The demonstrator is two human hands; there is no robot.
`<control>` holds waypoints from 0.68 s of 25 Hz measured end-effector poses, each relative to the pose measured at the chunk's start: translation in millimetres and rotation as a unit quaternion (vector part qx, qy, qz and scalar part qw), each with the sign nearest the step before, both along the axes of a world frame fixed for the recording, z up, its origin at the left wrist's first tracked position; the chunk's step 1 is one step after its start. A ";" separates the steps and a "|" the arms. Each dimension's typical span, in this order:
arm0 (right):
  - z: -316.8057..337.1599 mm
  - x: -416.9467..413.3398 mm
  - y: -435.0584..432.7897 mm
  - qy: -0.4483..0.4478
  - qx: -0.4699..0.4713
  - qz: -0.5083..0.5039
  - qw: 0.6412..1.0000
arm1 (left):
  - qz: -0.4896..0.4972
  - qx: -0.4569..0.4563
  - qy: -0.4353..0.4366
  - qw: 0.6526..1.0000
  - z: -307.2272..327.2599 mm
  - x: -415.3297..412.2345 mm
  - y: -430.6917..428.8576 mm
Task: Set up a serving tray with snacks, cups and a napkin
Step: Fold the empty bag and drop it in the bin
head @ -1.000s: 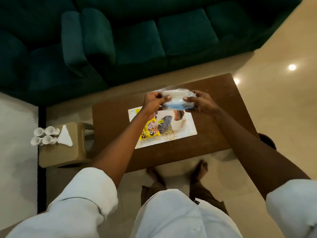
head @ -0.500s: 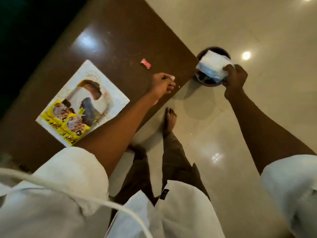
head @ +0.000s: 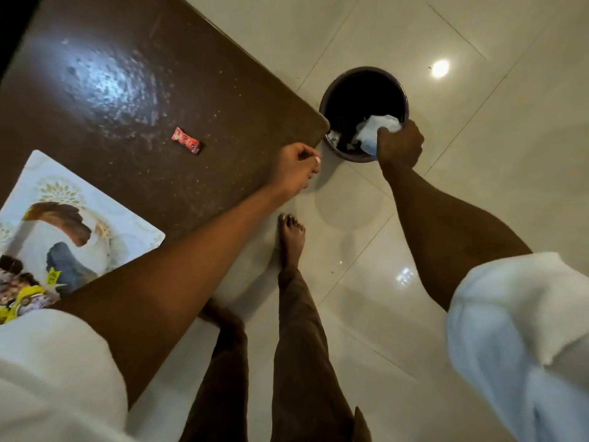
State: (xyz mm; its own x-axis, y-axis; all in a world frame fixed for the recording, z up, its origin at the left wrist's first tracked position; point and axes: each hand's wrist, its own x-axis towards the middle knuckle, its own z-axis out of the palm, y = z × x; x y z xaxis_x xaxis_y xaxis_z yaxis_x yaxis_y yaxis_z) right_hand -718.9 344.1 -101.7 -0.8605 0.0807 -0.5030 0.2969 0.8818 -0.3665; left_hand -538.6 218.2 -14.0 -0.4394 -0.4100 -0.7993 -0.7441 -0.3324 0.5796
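The right hand [head: 400, 146] is gripping a crumpled wrapper [head: 376, 127] over the bin [head: 331, 100] beside the desk [head: 134, 74] corner; letting go squarely above the opening should work best. The left hand [head: 298, 165] is curling closed, seemingly empty. The tray [head: 41, 173] is lying at the desk's near edge.

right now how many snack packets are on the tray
2 that I can make out: yellow snack packets bunched at the tray's near-left corner, partly hidden by the left sleeve; more may be hidden.
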 end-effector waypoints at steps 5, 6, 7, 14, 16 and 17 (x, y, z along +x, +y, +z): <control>1.1 -29.6 -10.8 -0.008 0.003 0.014 1.000 | -0.005 -0.019 0.006 1.000 -20.2 -18.3 6.6; 4.1 -29.0 -7.1 -0.005 0.016 0.019 1.000 | -0.005 -0.016 0.005 1.000 -21.5 -18.8 8.5; 7.6 -24.8 -2.4 -0.002 0.028 0.029 0.999 | -0.003 -0.012 0.002 1.000 -20.6 -16.8 10.7; 37.2 10.2 3.6 0.030 -0.003 0.030 0.999 | 0.017 -0.040 0.019 0.999 0.8 16.7 -6.3; 56.0 38.9 -2.3 0.037 -0.049 0.020 0.998 | 0.035 -0.050 0.015 0.998 8.7 49.5 -16.4; 68.2 55.3 -2.9 0.043 -0.062 0.030 0.997 | 0.046 -0.062 0.010 0.997 12.3 67.8 -17.7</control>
